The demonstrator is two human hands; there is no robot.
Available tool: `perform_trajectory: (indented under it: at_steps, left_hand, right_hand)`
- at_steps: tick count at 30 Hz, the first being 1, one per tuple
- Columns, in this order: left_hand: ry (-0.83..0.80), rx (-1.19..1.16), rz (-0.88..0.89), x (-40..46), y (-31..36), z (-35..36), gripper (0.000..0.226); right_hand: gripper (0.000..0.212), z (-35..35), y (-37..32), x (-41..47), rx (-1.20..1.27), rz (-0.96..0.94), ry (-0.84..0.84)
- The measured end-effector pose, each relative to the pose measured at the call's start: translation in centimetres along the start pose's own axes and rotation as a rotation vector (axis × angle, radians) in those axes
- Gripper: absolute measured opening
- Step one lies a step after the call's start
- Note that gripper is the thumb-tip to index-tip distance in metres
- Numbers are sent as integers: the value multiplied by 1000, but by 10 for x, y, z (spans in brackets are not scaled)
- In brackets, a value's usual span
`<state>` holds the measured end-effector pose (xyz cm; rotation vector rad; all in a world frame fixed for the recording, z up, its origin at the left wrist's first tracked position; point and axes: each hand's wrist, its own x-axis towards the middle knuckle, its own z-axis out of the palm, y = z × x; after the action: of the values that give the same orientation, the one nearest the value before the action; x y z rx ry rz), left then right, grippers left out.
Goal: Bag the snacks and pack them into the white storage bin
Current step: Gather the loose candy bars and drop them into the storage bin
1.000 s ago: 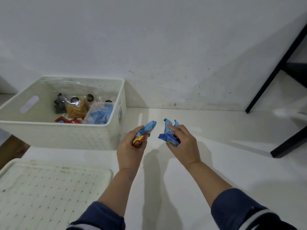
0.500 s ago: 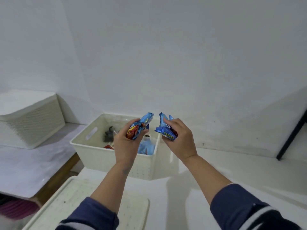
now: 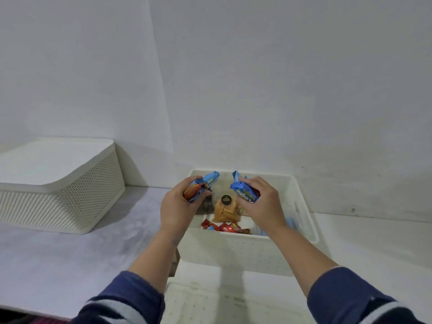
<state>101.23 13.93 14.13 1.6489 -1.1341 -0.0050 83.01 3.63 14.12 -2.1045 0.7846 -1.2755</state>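
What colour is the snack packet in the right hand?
Bright blue, with a yellow strip of lettering. The head view shows the snack packet gripped by the right hand.

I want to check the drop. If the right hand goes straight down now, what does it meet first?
Probably the blue packets at the right side of the white bin; depth is unclear.

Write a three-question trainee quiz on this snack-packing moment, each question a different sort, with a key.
1. True or false: the left hand is empty.
2. Multiple choice: the open white storage bin already holds a clear bag of: A) tan crackers B) green apples C) white eggs.
3. Fill in: the second white bin, to the left, has its ___ on.

Key:
1. False; it grips a blue snack packet, as the right hand grips another packet.
2. A, the cracker bag.
3. lid
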Motion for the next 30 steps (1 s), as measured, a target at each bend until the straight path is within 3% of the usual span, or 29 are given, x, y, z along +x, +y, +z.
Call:
perform_trajectory:
  at_steps: [2,5,12,14,16,18,25,30]
  left_hand:
    - [-72,8,-53,15,-20,-5,34]
    - [-180,5,-75,30,-45,-4,31]
    - [-417,-39,-140,39,-73,19,34]
    - [-483,-5,-152,40,-76,24,42]
    - [-534,31,-155,43,-75,26,64]
    - [-560,87,-153,49,-71,26,78]
    - [-600,207,-73,58,-53,21,61]
    - [-610,271,14,46,-39,14,40]
  right_hand:
    - [16,25,0,3,64,201,-45]
    - [8,49,11,4,97,423,-155]
    - [14,62,33,10,-29,606,-247]
    - [42,62,34,14,-15,649,-338]
    - [78,62,31,19,5,700,-431]
    - [95,61,28,24,8,734,-501]
    - [55,47,17,35,-283,630,-587]
    - [49,20,5,21,-400,585,-611]
